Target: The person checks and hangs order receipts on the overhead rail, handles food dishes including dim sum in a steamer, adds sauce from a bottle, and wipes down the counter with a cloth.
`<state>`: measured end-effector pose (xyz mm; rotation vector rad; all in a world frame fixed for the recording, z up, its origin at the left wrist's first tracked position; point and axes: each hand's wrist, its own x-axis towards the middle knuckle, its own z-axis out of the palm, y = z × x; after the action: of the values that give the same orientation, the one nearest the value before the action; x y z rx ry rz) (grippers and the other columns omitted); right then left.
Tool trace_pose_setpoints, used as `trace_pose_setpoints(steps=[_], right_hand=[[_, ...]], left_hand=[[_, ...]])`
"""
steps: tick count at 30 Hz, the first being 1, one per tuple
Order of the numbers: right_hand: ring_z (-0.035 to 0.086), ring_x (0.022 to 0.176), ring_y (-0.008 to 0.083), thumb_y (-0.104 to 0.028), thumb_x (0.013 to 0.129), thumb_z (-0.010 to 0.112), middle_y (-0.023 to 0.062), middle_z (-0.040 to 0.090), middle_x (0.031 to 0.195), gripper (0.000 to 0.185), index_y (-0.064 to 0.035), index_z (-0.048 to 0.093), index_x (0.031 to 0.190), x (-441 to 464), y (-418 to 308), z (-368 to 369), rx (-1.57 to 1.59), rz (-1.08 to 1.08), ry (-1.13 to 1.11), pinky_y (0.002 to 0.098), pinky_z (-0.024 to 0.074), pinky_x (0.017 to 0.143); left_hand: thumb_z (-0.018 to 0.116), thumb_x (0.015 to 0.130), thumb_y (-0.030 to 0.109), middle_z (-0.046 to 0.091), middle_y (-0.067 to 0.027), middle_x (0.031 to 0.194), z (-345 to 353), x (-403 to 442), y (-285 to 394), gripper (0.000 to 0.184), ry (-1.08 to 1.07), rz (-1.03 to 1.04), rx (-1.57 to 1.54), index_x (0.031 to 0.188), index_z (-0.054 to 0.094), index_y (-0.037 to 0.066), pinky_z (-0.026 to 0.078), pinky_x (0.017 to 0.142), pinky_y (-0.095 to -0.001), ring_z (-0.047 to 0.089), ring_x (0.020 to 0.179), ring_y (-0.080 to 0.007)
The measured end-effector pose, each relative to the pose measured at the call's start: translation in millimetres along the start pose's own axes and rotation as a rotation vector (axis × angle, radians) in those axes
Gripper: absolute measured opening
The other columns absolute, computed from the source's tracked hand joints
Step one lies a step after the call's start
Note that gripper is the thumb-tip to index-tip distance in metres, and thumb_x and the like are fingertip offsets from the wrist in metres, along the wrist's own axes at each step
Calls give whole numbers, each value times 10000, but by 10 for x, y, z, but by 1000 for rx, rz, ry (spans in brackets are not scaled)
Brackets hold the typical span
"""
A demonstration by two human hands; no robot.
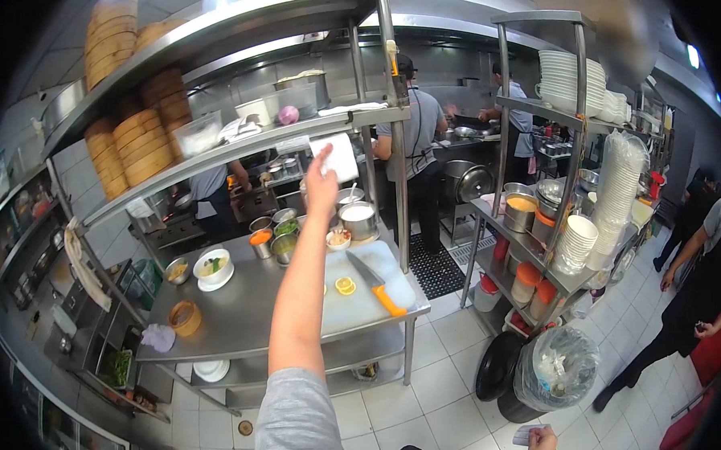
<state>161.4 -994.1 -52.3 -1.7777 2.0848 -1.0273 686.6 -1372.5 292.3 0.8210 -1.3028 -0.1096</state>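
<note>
My left hand [320,185] is raised at the end of my outstretched arm, just below the shelf edge. Its fingers are closed on a white square sheet of paper [341,159]; part of the grip is hidden. Low at the bottom edge, my right hand [542,442] pinches a small paper slip [527,436] with faint marks. Below my left arm lies a cutting board [356,306] with an orange-handled knife [377,284] and lemon slices [345,286]. Behind the board stand a pot of white contents [358,219] and a small bowl of food [339,240].
A steel table [235,311] carries a white bowl [213,267] and a bamboo steamer [185,319]. Shelf posts [395,143] rise at its edge. A lined trash bin [556,369] stands right, beside a rack of cups [578,240]. Co-workers [421,134] stand at the stoves.
</note>
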Motion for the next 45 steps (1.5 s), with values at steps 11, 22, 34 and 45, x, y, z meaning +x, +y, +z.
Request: trace_pose_setpoints(steps=[11,22,34,45], right_hand=[[600,720,367,-131,796,596,206,620,761,138,-4,627,843,-41,42,-25,-100,138,-105,401,478,655],[563,689,388,-169,751,624,198,569,744,166,-12,634,699,122,-11,21,-233,219,-63,451,467,620],[570,853,123,32,795,524,31,584,942,248,-45,638,1002,757,83,-786,758,358,175,243,456,711],[587,887,117,93,831,485,66,502,1151,292,-20,603,1073,1087,1072,-2106,850,248,257,212,534,686]], left_hand=[[468,782,-77,592,-113,1077,66,552,-806,409,72,-218,-227,1162,575,33,565,622,-267,632,847,-179],[570,846,111,454,-116,1323,14,520,-1007,495,167,-320,-137,1321,435,149,416,893,-449,511,1103,-252],[281,933,543,363,-101,1402,3073,-4781,853,655,-1566,-1608,-1254,1397,263,81,352,989,-461,373,1272,-261],[292,981,260,249,-168,1444,5029,-4853,2567,497,-1746,-1368,-1613,1393,189,3,428,966,-470,355,1272,-343]])
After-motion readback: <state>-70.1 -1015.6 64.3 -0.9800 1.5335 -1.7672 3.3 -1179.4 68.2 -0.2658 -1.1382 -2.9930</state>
